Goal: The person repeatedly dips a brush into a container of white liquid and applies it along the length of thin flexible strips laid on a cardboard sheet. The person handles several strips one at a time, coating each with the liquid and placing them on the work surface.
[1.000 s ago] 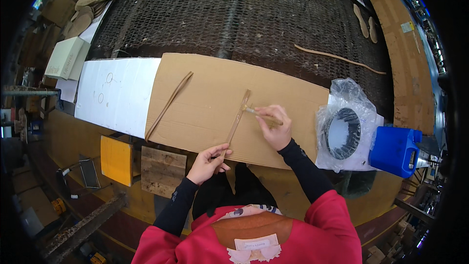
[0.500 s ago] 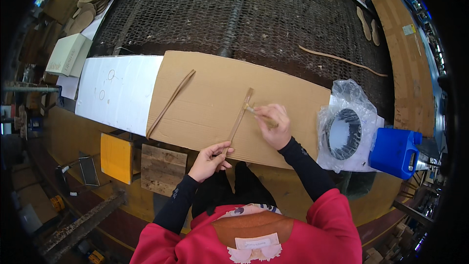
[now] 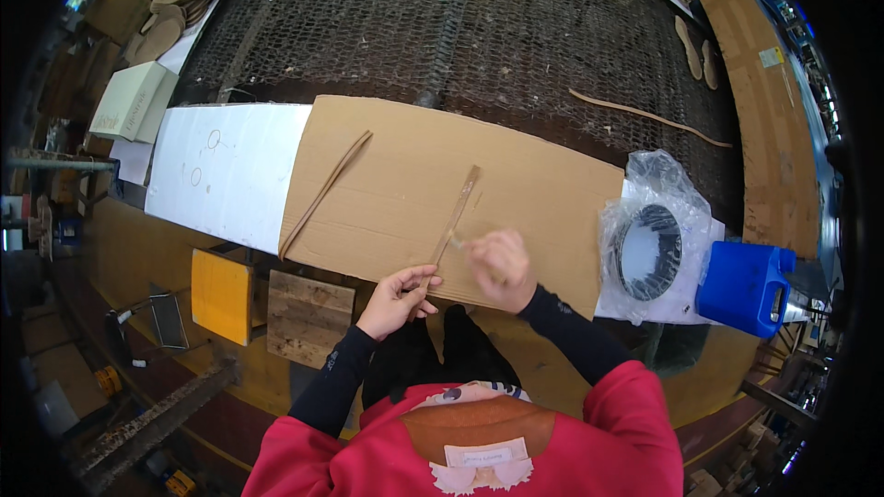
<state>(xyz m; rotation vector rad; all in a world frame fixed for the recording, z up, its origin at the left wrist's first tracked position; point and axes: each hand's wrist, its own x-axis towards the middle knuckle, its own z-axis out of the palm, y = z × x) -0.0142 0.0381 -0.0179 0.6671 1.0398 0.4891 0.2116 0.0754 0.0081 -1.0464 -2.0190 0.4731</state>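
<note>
A thin brown strip (image 3: 463, 191) lies on the cardboard sheet (image 3: 543, 193), its far end pointing away from me. My left hand (image 3: 398, 301) pinches the strip's near end at the cardboard's front edge. In my right hand (image 3: 503, 267) is a small brush (image 3: 457, 240), its pale tip at the strip a little beyond my left fingers. The brush handle is mostly hidden by my blurred fingers. Farther left on the cardboard lie folded or paired brown strips (image 3: 330, 186), touched by neither hand.
A plastic-wrapped round tub (image 3: 646, 253) with whitish contents stands right of the cardboard, beside a blue jug (image 3: 744, 287). Beyond is a wire-mesh conveyor (image 3: 368, 28) carrying another long strip (image 3: 645, 115) and two insoles (image 3: 688, 46). A pale box (image 3: 134, 103) sits far left.
My right hand has drawn the brush along the strip toward me, closer to my left hand. The left hand keeps its hold on the strip's end.
</note>
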